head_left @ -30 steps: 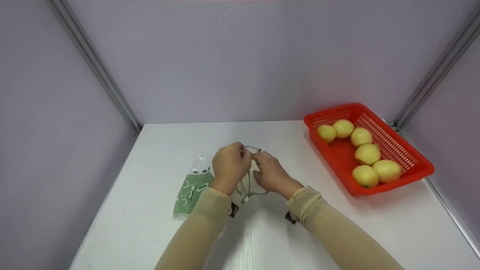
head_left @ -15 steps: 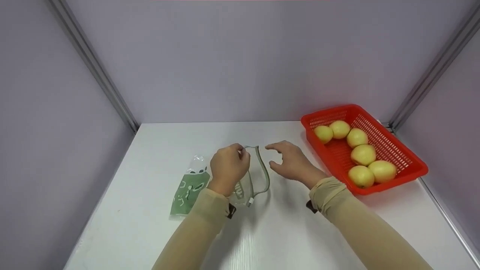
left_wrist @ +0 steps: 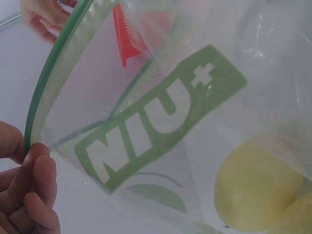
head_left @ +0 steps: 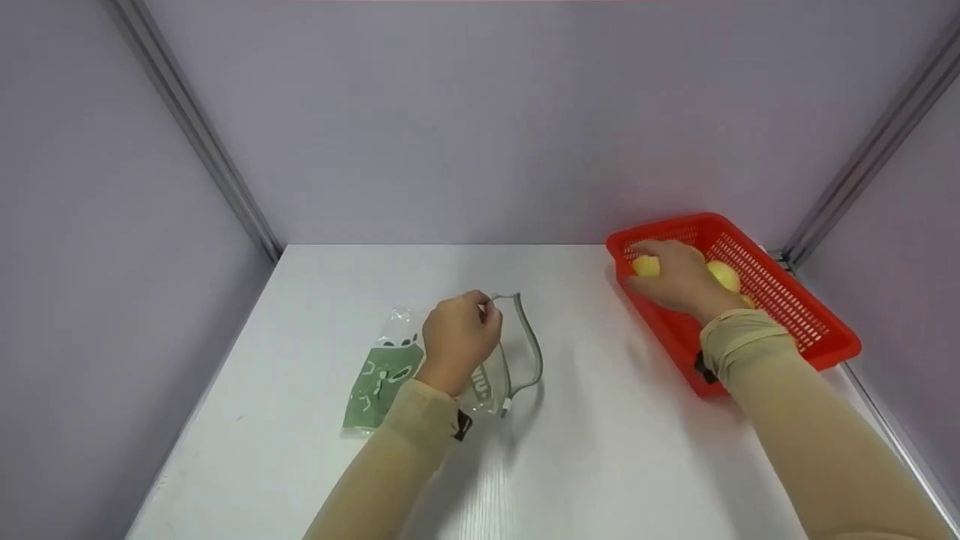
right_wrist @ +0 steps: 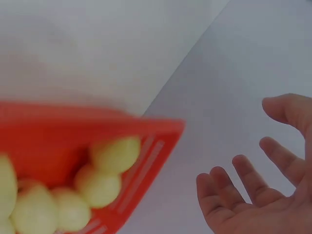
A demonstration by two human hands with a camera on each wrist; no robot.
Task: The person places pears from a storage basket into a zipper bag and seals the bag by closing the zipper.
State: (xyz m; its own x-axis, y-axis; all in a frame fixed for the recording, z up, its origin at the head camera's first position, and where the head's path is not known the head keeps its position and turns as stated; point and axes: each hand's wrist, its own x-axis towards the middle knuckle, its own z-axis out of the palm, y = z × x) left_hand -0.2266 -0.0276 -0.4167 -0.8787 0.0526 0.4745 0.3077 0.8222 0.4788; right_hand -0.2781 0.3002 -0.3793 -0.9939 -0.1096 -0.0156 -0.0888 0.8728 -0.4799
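My left hand [head_left: 461, 337] pinches the edge of a clear zip bag [head_left: 480, 386] by its green strip. In the left wrist view, finger and thumb tips hold the zip edge, and the bag's mouth gapes beside them. A green "NIU+" label [left_wrist: 161, 117] marks the bag, and a yellow apple [left_wrist: 258, 185] shows through the plastic, with part of another at the corner. My right hand [head_left: 679, 281] is over the far left part of a red basket [head_left: 664, 322], fingers spread near a yellow apple [head_left: 646, 265]. Hand and sleeve hide most of the other apples.
A flat plastic bag with a green print [head_left: 382, 382] lies left of my left hand on the white table [head_left: 585, 450]. Grey panels [head_left: 480, 120] enclose the table at the back and sides. The basket stands near the right side.
My right hand has let go of the zip bag's edge and moved right, over the red basket. My left hand keeps its pinch in nearly the same place; the bag's mouth hangs wider.
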